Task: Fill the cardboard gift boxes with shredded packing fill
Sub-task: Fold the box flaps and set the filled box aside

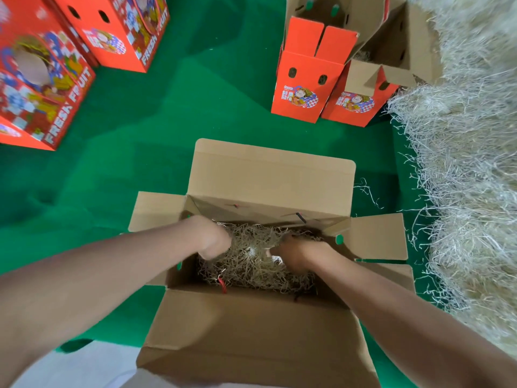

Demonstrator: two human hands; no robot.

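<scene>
**Both hands buried in shredded fill**

Upper left, glossy red printed gift boxes point(42, 88) stand on green felt cloth point(167, 135). At lower centre, an open brown corrugated box point(268, 177) holds tangled straw-coloured shredded fill point(251, 267). The left hand point(212, 236) and right hand point(293, 253) dig into it, fingers hidden, so their grip cannot be told. Upper right, two open red boxes point(305, 88) stand beside a wiry pale heap point(470, 163).

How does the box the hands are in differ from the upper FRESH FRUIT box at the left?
The near box has its flaps spread open; the upper FRESH FRUIT box is closed. The near box shows plain brown cardboard and shredded fill inside; the other shows only its printed orange outside. The left hand and right hand reach into the near box; no hand touches the other. Both sit on the green surface.
</scene>
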